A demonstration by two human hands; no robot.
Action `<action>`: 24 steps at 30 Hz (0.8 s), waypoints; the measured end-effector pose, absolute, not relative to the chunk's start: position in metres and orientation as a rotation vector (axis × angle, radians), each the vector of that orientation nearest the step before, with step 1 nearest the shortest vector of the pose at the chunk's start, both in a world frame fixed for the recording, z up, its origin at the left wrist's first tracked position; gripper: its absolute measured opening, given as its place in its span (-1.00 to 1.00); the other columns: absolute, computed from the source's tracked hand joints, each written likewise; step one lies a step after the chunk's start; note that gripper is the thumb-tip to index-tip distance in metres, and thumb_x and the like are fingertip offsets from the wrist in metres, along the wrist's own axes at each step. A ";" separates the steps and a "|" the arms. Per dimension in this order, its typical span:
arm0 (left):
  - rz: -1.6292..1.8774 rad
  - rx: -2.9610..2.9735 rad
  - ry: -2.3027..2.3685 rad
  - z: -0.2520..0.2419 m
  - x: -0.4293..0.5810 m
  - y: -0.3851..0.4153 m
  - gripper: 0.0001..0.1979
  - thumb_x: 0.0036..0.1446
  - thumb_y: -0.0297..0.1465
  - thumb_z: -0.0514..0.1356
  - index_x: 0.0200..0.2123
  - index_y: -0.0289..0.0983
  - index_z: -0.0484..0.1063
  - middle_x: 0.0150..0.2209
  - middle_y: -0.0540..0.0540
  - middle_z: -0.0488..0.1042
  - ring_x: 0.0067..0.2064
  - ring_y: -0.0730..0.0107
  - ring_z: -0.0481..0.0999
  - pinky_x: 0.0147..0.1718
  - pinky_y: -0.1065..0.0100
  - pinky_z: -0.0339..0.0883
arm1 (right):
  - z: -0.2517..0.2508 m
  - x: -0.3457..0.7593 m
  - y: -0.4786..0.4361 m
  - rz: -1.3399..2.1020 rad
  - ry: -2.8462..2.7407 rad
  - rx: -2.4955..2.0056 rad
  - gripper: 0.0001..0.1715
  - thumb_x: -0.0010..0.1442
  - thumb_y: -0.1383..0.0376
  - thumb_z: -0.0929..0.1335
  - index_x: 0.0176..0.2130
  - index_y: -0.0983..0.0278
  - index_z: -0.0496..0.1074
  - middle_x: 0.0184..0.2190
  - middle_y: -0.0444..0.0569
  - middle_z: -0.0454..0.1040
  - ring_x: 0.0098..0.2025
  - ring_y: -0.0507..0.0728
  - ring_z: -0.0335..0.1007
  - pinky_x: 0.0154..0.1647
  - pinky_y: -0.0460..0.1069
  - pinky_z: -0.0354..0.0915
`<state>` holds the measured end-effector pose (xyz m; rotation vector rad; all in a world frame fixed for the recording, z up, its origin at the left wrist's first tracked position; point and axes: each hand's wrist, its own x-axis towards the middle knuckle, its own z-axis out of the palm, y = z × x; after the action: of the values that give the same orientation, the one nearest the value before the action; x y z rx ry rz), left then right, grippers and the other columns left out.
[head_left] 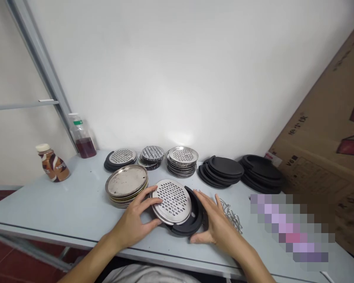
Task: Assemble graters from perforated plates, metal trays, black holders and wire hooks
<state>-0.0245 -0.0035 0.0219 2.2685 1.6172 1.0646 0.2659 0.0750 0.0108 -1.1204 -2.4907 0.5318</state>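
Note:
My left hand [135, 218] grips the rim of a round perforated metal plate [172, 200], its fingers on top and its thumb at the near edge. The plate lies partly over a black round holder [197, 220] with a raised rim, and sits off to the holder's left side. Curved around the right edge of that holder is my right hand [214, 224], fingers at the far side and thumb at the near side. Beside my left hand stands a stack of plain metal discs [126, 181]. Bent metal wire pieces [233, 216] lie just behind my right hand.
Along the wall stand a perforated plate in a black holder [122, 156], textured metal discs [152, 153], stacked perforated plates [183, 155] and black holder stacks [224, 167] [261, 169]. Two bottles [54, 167] [85, 145] are left; a cardboard box [327, 157] is right. One right-hand item is pixelated.

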 end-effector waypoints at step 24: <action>0.690 2.401 1.619 0.013 -0.014 -0.004 -0.11 -0.02 -0.12 0.41 0.33 -0.11 0.14 0.43 -0.26 -0.08 0.40 -0.15 -0.04 0.28 -0.15 0.05 | 0.002 0.260 0.066 0.312 -2.495 -1.055 0.07 0.05 -0.18 0.42 0.36 0.16 0.07 0.32 0.17 0.17 0.38 0.39 -0.03 0.39 0.43 -0.37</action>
<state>-0.0135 -0.0041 0.0129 2.4014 1.6194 0.6900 0.2601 0.0655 0.0016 -1.0549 -2.4951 0.3123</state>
